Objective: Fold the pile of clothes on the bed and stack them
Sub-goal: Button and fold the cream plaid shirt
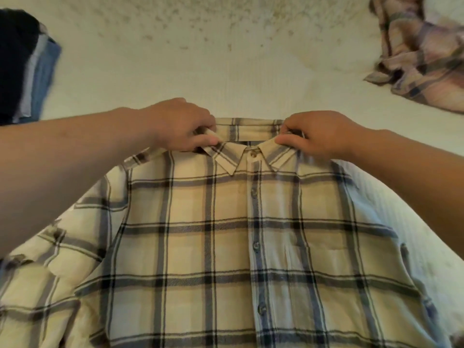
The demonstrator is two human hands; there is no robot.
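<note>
A cream plaid button-up shirt (226,247) lies front side up and buttoned on the bed, its collar pointing away from me. My left hand (180,126) pinches the left side of the collar between thumb and fingers. My right hand (319,134) pinches the right side of the collar the same way. The shirt's left sleeve is crumpled at the lower left. A stack of folded dark and blue clothes (25,69) sits at the far left edge. A crumpled pink plaid garment (421,51) lies at the far right.
The pale, speckled bedspread (213,59) stretches beyond the collar, between the folded stack and the pink garment. A strip of it also shows to the right of the shirt.
</note>
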